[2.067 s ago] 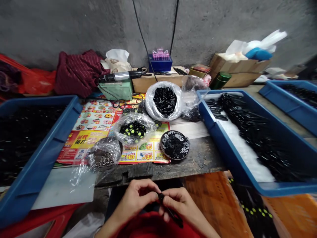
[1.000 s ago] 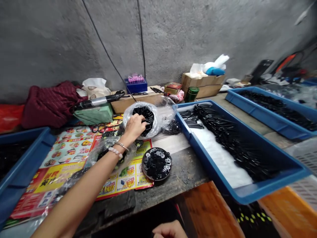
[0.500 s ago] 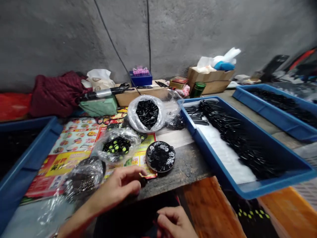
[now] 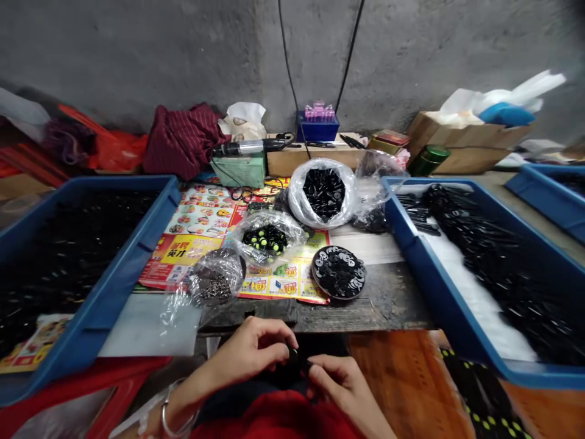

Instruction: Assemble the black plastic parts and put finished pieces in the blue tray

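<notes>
My left hand (image 4: pixel 256 350) is at the lower centre, just below the table's front edge, its fingers curled round a small dark piece with a bit of yellow-green. Close on its right, my right hand (image 4: pixel 333 381) is closed, thumb against fingers, at something dark that I cannot make out. Above them on the table lie a round dish of black discs (image 4: pixel 339 272), a bag of black and yellow-green parts (image 4: pixel 266 239), a bag of small metal screws (image 4: pixel 216 286) and a bag of black parts (image 4: pixel 324 193).
A blue bin (image 4: pixel 457 299) of black parts stands at the right, another blue bin (image 4: pixel 123 268) at the left. A green box (image 4: pixel 240 171), a blue box (image 4: pixel 319 129) and a cardboard box (image 4: pixel 452 146) line the wall. A red stool (image 4: pixel 109 381) is at the lower left.
The view has swung left, showing more of the left bin. My left hand has moved from the table edge beside the round dish down to my right hand.
</notes>
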Motion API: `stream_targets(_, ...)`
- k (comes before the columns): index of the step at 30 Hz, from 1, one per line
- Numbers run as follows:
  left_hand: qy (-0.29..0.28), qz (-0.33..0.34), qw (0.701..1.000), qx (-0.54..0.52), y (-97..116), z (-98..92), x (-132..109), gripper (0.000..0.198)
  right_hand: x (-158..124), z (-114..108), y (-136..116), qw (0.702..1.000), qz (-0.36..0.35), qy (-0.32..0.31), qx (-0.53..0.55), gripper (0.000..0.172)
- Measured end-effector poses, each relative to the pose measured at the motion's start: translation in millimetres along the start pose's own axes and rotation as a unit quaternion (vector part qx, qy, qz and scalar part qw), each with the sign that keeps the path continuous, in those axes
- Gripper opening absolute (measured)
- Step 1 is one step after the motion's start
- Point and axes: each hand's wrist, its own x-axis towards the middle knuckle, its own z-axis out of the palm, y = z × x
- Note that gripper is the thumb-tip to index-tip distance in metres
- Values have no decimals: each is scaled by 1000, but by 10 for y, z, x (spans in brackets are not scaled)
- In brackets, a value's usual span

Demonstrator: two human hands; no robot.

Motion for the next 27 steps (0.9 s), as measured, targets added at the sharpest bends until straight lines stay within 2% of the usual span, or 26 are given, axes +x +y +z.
stream_targets(5,-15,8,999,34,3,46,26,19,6,35,-15,998,-26,16,-59,55)
stream_targets(12,37,69,972,222,82,128,14,20,-23,76,25,988,-64,62,-126,52)
stream_targets(15,32,84,969,229,95,155,8,21,-32,68,24,988,-63,76,-119,52)
stream_targets(21,27,91,971,219,52,240,27,20,-19,36,12,992,-60,47,-102,54)
stream_targets(27,-9,135,955,263,-7,220,13,22,13,40,80,1000,-4,21,13,57)
